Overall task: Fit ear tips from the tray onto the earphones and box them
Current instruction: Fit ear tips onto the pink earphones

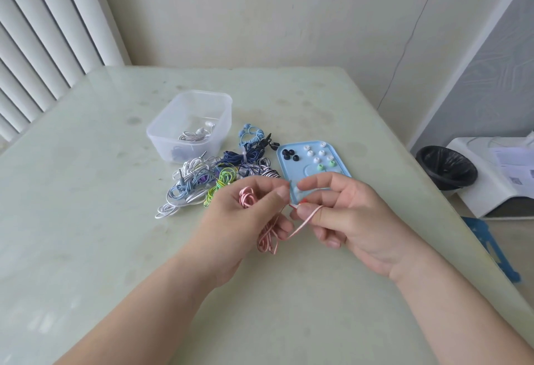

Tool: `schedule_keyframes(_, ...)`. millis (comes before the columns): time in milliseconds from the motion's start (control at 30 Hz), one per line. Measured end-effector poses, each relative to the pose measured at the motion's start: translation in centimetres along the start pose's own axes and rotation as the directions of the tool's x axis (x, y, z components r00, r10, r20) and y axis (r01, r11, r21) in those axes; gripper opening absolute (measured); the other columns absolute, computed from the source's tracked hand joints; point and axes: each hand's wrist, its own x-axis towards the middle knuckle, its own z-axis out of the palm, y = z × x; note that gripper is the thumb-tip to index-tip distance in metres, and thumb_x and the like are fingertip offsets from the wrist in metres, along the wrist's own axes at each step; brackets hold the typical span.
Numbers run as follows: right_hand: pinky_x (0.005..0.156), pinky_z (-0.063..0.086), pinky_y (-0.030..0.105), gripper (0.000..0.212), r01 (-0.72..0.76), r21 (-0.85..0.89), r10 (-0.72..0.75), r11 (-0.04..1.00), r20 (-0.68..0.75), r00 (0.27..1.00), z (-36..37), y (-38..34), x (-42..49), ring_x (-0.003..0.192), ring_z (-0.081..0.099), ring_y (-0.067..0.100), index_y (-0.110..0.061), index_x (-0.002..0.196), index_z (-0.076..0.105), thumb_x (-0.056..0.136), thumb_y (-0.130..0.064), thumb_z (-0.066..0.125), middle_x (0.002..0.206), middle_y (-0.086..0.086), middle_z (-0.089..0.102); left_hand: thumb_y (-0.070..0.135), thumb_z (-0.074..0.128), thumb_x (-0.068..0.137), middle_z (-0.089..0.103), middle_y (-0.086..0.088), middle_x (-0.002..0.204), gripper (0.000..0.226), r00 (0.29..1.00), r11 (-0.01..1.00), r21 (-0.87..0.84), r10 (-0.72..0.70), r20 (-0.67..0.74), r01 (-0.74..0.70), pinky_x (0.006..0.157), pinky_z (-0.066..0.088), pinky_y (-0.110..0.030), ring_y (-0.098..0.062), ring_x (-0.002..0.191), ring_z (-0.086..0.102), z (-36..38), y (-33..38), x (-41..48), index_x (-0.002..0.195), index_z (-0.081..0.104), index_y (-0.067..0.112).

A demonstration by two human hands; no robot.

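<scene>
My left hand grips a coiled pink earphone cable, with loops showing above and below the fist. My right hand pinches the cable's earbud end between thumb and finger, and a small pale ear tip sits at its fingertips. Both hands hover over the near end of the blue tray, which holds several black, white and green ear tips. A clear plastic box at the back left contains a white earphone set.
A pile of tangled earphones in white, blue, green and navy lies between the box and the tray on the pale green table. Off the table's right edge stand a black-lined bin and a white printer.
</scene>
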Motion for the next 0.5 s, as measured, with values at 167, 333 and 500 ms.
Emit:
schedule_keyframes(167,0.041,0.033,0.025,0.028,0.006,-0.012,-0.006,1.000,0.018,1.000,-0.13,-0.08,-0.07,0.050,0.050,0.019,-0.006,0.093,0.066,0.071,0.000,0.081,0.081,0.018,0.068,0.024,0.068,0.100,0.071,-0.011,0.069,0.012,0.996,0.975,0.222,0.009,0.091,-0.029,0.059,0.049,-0.039,-0.025,0.063,0.067,0.30,-0.01,-0.51,0.102,0.078,0.019)
schedule_keyframes(333,0.041,0.041,0.027,0.028,0.004,0.007,-0.004,1.000,0.017,1.000,-0.21,-0.09,-0.10,0.051,0.054,0.023,-0.002,0.094,0.066,0.071,-0.008,0.081,0.080,0.021,0.067,0.011,0.067,0.100,0.073,-0.014,0.077,0.011,0.991,0.970,0.210,0.105,0.080,-0.120,0.058,0.058,-0.045,-0.025,0.063,0.068,0.12,-0.04,-0.45,0.107,0.075,0.011)
schedule_keyframes(500,0.044,0.048,0.031,0.029,0.024,0.046,-0.024,0.999,0.003,1.000,-0.13,-0.03,-0.02,0.054,0.058,0.027,0.004,0.096,0.065,0.074,-0.010,0.078,0.074,0.021,0.069,0.004,0.071,0.095,0.071,-0.009,0.078,0.022,0.963,0.903,0.348,0.198,0.185,-0.252,0.057,0.058,-0.045,-0.021,0.067,0.067,-0.05,0.06,-0.60,0.102,0.079,0.024)
